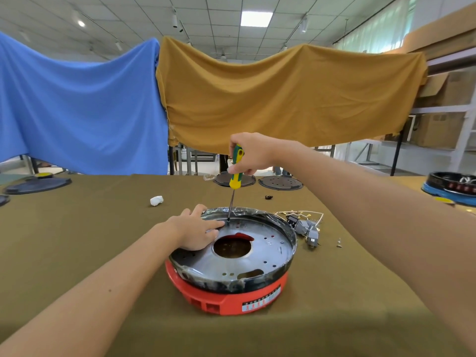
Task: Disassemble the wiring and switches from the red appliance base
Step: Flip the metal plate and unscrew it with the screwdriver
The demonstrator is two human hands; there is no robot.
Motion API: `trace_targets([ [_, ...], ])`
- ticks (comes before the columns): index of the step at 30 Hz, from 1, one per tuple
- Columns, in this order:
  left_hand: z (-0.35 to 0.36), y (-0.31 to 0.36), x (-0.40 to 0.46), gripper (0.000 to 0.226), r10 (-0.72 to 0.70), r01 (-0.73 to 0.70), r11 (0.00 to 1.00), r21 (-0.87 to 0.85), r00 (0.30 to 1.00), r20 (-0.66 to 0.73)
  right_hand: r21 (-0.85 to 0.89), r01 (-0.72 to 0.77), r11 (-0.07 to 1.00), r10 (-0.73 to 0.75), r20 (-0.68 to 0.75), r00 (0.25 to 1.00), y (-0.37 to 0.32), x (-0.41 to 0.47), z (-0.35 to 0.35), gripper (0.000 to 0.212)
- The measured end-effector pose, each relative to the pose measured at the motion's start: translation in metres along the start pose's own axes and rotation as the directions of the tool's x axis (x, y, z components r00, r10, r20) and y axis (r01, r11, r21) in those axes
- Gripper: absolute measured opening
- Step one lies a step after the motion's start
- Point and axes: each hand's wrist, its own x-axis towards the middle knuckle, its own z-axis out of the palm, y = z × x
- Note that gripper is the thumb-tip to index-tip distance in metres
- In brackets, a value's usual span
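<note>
The red appliance base (226,297) sits near-centre on the surface (77,240). Left hand (198,231) presses flat on its metal plate (268,256); right hand (248,153) clenches the screwdriver (235,173), tip at a far-rim screw. Removed switches and wiring (306,229) lie right. Next: back out the screw, keeping the tip seated.

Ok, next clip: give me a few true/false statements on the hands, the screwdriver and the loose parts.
1. The right hand grips the screwdriver by its handle. True.
2. The screwdriver tip is lifted clear of the metal plate. False: it sits on the plate's far edge.
3. The left hand rests flat on the plate. True.
4. The grey switches with wires lie left of the red base. False: they lie to its right on the table.
</note>
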Motion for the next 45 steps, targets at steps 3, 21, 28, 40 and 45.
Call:
trace_targets([
  [3, -0.010, 0.000, 0.002, 0.048, 0.013, -0.015, 1.000, 0.022, 0.998, 0.057, -0.212, -0.111, 0.971, 0.111, -0.014, 0.994, -0.012, 0.007, -0.002, 0.049],
  [21, 0.007, -0.007, 0.010, 0.047, 0.070, -0.065, 0.997, 0.046, 0.992, -0.103, -0.248, -0.036, 0.968, 0.063, 0.104, 0.993, -0.010, 0.033, -0.016, 0.019],
  [28, 0.007, -0.006, 0.011, 0.047, 0.078, -0.074, 0.996, 0.041, 0.991, -0.107, -0.343, -0.056, 0.938, 0.072, 0.031, 0.997, -0.015, 0.027, -0.009, 0.039],
  [40, 0.009, -0.008, 0.013, 0.047, 0.073, -0.070, 0.997, 0.033, 0.992, -0.105, -0.214, 0.009, 0.977, 0.002, 0.050, 0.999, 0.001, 0.030, -0.011, 0.009],
  [45, 0.008, -0.007, 0.012, 0.047, 0.078, -0.076, 0.997, 0.027, 0.991, -0.108, -0.098, 0.016, 0.995, -0.014, 0.014, 1.000, -0.005, 0.029, -0.004, 0.015],
])
